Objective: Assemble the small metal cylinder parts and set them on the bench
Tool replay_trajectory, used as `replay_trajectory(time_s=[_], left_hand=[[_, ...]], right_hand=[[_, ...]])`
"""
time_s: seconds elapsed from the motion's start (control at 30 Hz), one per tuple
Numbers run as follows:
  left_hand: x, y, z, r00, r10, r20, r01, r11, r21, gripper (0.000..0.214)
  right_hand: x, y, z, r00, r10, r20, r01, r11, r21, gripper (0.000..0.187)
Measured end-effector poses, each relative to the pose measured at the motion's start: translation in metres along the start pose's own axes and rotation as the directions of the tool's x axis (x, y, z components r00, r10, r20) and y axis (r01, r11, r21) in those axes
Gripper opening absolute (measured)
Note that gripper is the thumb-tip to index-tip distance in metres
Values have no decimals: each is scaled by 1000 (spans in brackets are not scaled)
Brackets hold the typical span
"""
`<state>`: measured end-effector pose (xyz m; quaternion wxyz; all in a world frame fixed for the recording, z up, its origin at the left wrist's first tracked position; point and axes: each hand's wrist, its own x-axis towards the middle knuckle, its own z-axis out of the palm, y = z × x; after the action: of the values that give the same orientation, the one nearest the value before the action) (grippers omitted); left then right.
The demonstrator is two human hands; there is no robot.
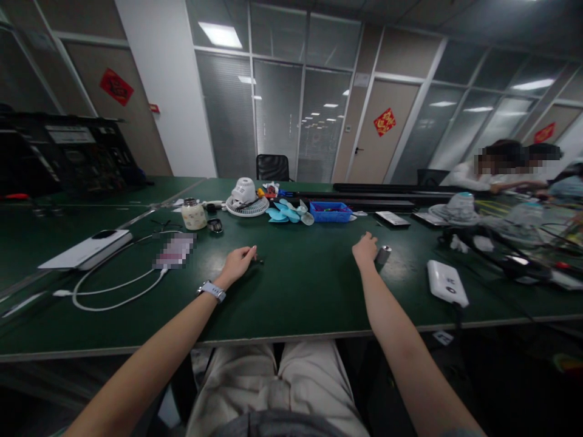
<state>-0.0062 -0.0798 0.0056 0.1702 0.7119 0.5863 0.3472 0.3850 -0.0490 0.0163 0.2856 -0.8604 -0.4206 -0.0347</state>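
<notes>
My left hand (237, 263), a watch on its wrist, rests on the green table (300, 291) with fingers pressed together round a small dark object (259, 261) too small to name. My right hand (365, 250) lies further right, its fingers curled on a small grey metal cylinder (383, 255). Beyond the hands lie a white fan grille with its motor (246, 199), a pale blue fan blade (288, 212) and a blue parts tray (330, 212).
At left lie a white device (91, 249), a looped white cable (113, 285) and a jar (194, 214). A white power adapter (447, 283) sits at right near tangled wires. Other people work at the far right. A black chair (272, 167) stands behind the table.
</notes>
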Motion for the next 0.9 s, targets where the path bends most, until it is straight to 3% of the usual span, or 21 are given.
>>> replay_trajectory(time_s=[0.1,0.17,0.23,0.3,0.37,0.43,0.5,0.53,0.57,0.73,0.9], left_hand=[[0,-1,0,999,-30,-30,29,999,-14,53],[0,-1,-1,995,-68,-67,68,998,-12,50],[1,-1,-2,990,-100,-102,100,995,-4,47],[1,0,-2,985,-126,-121,128,992,8,45],[1,1,-3,981,-144,-127,147,989,14,43],[1,1,-3,979,-155,-128,158,987,14,41],[0,2,-3,979,-160,-127,163,987,11,40],[0,1,-3,978,-163,-128,166,986,10,39],[0,1,-3,977,-168,-131,171,985,8,38],[1,-2,-1,972,-194,-131,196,981,-3,37],[3,-4,0,974,-192,-122,192,981,-12,34]], right_hand=[[3,2,-1,999,25,-38,-26,999,-31,80],[-1,-3,-5,997,15,-75,-18,999,-47,86],[-13,-16,-9,989,-69,-128,65,997,-38,82],[-37,-36,-11,957,-247,-150,252,967,21,68],[-72,-60,-6,872,-484,-78,490,860,142,52],[-109,-84,5,703,-705,97,651,691,313,43],[-142,-103,16,524,-821,226,704,567,428,44],[-153,-111,20,467,-844,264,713,536,451,45],[-162,-116,24,443,-850,286,719,527,453,46],[-165,-126,27,452,-830,325,723,555,411,42],[-161,-132,31,419,-847,327,750,526,401,41]])
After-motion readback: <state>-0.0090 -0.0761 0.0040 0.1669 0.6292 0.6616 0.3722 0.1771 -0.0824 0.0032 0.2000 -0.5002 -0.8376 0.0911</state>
